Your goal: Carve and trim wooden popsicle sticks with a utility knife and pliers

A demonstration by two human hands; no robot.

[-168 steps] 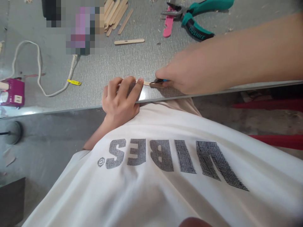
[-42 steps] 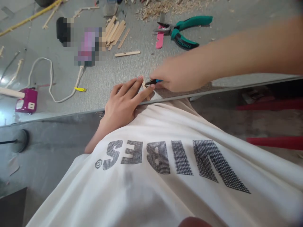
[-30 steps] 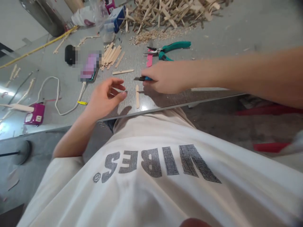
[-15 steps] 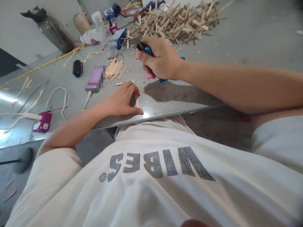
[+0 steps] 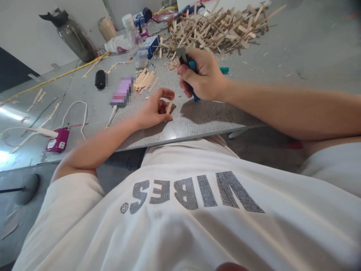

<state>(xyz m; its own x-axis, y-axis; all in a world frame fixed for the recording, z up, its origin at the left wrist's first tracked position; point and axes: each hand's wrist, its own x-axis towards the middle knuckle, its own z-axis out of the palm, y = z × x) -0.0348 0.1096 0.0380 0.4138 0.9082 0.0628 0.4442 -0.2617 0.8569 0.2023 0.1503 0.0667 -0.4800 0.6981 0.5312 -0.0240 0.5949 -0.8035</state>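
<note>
My left hand (image 5: 153, 110) is closed on a short wooden craft stick (image 5: 169, 106), pinched between thumb and fingers just over the table near its front edge. My right hand (image 5: 205, 76) grips a blue and black utility knife (image 5: 192, 65); its wide blade (image 5: 181, 54) points up and away from me. The knife is to the right of the stick and apart from it. Beyond my left hand lies a small group of pale craft sticks (image 5: 145, 81). Wood scraps (image 5: 171, 66) are scattered just past the knife hand.
A large heap of craft sticks (image 5: 217, 32) covers the back of the grey table (image 5: 270, 67). On the left are a phone (image 5: 122, 91) on a cable, a black case (image 5: 100, 79), a magenta power adapter (image 5: 58, 140) and a dark water bottle (image 5: 75, 37). A blue box (image 5: 150, 46) stands behind.
My left hand has moved away from the table edge, and the stick now shows held between thumb and fingers. The right hand keeps the knife, its blade turned more upright. The view has shifted slightly.
</note>
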